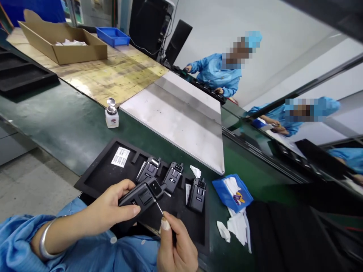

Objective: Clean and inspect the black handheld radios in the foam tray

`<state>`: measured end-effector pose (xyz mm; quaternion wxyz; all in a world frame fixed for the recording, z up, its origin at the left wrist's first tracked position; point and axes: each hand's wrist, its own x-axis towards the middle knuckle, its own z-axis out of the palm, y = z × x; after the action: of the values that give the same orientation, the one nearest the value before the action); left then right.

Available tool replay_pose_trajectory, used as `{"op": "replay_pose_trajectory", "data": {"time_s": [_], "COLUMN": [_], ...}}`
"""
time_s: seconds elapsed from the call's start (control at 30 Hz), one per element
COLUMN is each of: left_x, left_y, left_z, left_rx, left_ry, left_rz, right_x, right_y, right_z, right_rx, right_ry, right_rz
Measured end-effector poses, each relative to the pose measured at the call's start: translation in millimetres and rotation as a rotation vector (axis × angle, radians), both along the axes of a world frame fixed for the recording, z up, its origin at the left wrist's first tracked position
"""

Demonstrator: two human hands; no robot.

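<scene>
My left hand [113,207] is closed around a black walkie-talkie-like device [143,196], its thumb lying on the face turned up to me. A thin metal-tipped tool [159,207] is pinched in my right hand [176,243]; its tip meets the device's edge near a corner. Most of that tool is hidden by the fingers, so its kind is unclear. Behind the held device, three similar ones lie in a black foam tray [93,172]: a left device [149,169], a middle device [172,177] and a right device [197,195]. A white label sheet [120,156] rests in the tray.
Right of the tray stand a blue bin [217,187] and crumpled white wipes [238,226]. Beyond it are a white dispenser bottle [112,120] with its lid up, a pale board [181,121] and a cardboard box [82,54]. Co-workers in blue sit across and to the right.
</scene>
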<state>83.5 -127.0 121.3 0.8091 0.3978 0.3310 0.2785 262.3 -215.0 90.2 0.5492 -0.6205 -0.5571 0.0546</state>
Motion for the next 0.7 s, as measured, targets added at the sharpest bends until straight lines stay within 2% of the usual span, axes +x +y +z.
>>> {"op": "replay_pose_trajectory", "data": {"time_s": [0.2, 0.53, 0.7], "left_x": [11.3, 20.2, 20.2], "left_y": [5.0, 16.1, 20.0], "left_z": [-7.6, -6.6, -8.1], "left_rx": [-0.046, -0.15, -0.112], "left_ry": [0.008, -0.001, -0.011], "left_rz": [-0.103, -0.206, -0.22], "right_x": [6.7, 4.4, 4.3], "right_y": [-8.9, -12.4, -6.8], "right_z": [1.1, 3.4, 12.3], "right_rx": [-0.007, -0.036, -0.028], "right_ry": [0.028, 0.017, -0.016], "right_rz": [-0.114, -0.199, -0.196]}}
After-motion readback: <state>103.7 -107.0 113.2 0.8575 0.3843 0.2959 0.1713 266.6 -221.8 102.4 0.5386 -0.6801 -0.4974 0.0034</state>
